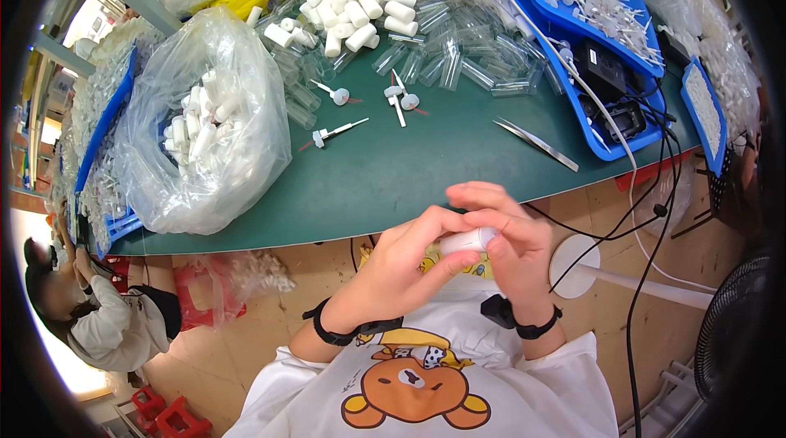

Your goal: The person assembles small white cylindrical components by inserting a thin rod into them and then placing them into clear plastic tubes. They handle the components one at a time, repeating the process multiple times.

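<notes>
In front of my chest, past the table's near edge, I hold a short white cylinder (463, 241). My left hand (409, 254) wraps it between thumb and fingers. At the cylinder's right end, my right hand (516, 237) has thumb and bent fingers closed on it; its upper fingers are slightly smeared. On the green table (368, 184) beyond lie several small white parts with thin stems and red wires, such as one part (327, 135) at the left. A pair of metal tweezers (536, 143) rests to the right.
A clear bag (262, 135) of white cylinders stands on the left. White foam cylinders (352, 12) and clear tubes (450, 61) are heaped at the back. Blue trays (602, 147) and hanging cables (634, 291) are at right. Another person (115, 315) sits at far left.
</notes>
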{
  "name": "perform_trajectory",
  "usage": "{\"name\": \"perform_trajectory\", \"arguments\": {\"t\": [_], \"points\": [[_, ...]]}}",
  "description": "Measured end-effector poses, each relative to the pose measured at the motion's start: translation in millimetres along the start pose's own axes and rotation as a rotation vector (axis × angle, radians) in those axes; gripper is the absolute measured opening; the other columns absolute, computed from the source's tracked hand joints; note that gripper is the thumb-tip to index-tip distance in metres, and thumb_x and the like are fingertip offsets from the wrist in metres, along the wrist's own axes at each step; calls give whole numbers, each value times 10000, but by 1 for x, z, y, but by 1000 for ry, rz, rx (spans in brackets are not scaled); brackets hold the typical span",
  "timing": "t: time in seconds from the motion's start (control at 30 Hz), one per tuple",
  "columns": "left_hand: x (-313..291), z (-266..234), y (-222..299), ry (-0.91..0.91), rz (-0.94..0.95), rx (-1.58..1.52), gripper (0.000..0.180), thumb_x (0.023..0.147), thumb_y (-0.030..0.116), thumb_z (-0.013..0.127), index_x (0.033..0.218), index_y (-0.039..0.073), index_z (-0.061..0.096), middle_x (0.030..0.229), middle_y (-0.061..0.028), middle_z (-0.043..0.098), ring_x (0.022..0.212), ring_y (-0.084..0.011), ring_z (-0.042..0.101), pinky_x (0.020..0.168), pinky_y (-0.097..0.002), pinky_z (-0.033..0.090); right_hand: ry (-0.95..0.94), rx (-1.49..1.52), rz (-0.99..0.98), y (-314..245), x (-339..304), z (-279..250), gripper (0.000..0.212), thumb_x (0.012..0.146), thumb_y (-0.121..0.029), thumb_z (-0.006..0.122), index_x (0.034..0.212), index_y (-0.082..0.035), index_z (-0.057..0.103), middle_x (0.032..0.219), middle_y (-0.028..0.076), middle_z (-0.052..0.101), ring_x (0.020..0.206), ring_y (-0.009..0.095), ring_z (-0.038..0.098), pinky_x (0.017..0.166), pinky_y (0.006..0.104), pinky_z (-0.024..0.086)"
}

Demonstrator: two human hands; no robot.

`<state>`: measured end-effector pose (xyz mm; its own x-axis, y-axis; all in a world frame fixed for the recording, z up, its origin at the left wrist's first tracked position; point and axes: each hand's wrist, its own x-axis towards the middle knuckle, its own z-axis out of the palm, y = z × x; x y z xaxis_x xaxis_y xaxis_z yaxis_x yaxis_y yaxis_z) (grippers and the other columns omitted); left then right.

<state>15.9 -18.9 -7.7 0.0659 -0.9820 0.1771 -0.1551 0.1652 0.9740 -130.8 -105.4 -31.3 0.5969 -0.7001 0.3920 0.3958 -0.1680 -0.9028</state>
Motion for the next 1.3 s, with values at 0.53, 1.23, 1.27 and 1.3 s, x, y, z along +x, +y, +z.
{"name": "perform_trajectory", "arguments": {"t": [0.53, 1.23, 1.27, 1.3], "points": [[-35, 1, -40, -123, -551, -877, 367, 1012, 348, 317, 1040, 61, 544, 690, 18, 408, 577, -59, 332, 533, -216, 268, -67, -109, 327, -4, -9, -3, 348, 882, 42, 508, 1219, 10, 587, 1155, 115, 608, 1022, 153, 562, 799, 250, 470], [-49, 13, -56, 100, -610, -1099, 309, 995, 305, 323, 1030, 58, 506, 860, -42, 510, 687, -144, 462, 670, -269, 375, 0, -299, 517, -1, -41, 9, 233, 907, -13, 550, 1138, 19, 568, 1046, 88, 619, 969, 165, 597, 865, 297, 466], [-51, 15, -58, 85, -584, -1089, 289, 1001, 304, 333, 1065, 67, 485, 880, -50, 514, 708, -155, 479, 684, -277, 390, 24, -234, 567, 5, -47, 11, 235, 921, -22, 541, 1151, 22, 557, 1044, 82, 618, 976, 162, 594, 877, 295, 460], [-53, 16, -63, 70, -557, -1078, 274, 1006, 303, 342, 1101, 75, 463, 900, -57, 519, 729, -167, 496, 698, -284, 405, 27, -186, 590, 14, -54, 11, 279, 911, -51, 576, 1179, 13, 534, 1068, 97, 617, 967, 170, 606, 863, 301, 474]]}}
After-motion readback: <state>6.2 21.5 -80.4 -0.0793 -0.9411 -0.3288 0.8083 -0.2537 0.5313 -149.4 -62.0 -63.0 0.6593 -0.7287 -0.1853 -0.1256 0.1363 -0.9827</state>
